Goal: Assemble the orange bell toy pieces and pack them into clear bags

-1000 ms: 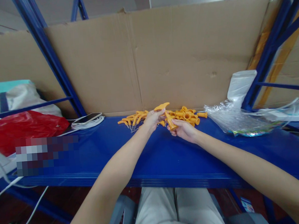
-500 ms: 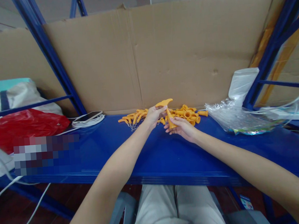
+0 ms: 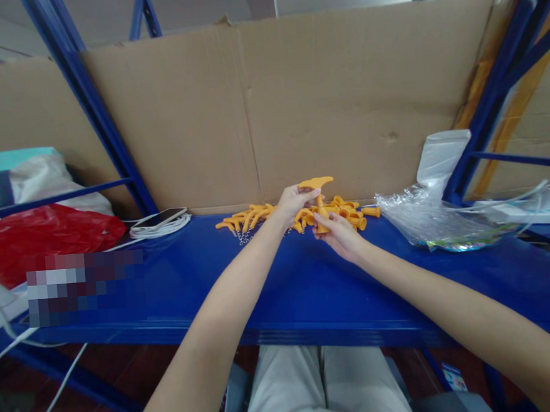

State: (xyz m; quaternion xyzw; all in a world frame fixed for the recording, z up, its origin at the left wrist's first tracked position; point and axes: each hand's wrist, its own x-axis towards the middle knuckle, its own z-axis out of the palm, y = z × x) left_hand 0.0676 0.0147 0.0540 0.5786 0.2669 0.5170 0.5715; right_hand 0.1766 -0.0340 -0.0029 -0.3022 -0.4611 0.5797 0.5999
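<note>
View: looked down from the person's head at two bare arms stretched over a blue shelf (image 3: 281,287)
Left hand (image 3: 293,199): fingers closed, thumb and fingertips pinching the left end of a flat curved orange cap (image 3: 316,182), which stuck out toward 3 o'clock
Right hand (image 3: 338,236): at 4 o'clock of the left hand, palm up, fingers gripping the foot of an orange stem (image 3: 321,215) that stood upright
Where the two parts were: in the air just above the back of the shelf, the cap sitting across the top of the stem; each was held by its far end, probably to leave the joint free and in sight
Tubes (image 3: 350,210): a loose orange heap at 1 o'clock of the right hand, within easy reach
Hooks (image 3: 245,217): curved orange pieces heaped at 9 o'clock of the left hand, apart from the tubes, seemingly sorted by kind
Cardboard (image 3: 343,101): stood along the back at 12 o'clock, likely stopping parts from rolling off
Far left: phone (image 3: 160,217) on a coiled white cable (image 3: 163,227), and a red bag (image 3: 46,231) at 9 o'clock
Far right: crumpled clear bag (image 3: 422,221) at 3 o'clock
</note>
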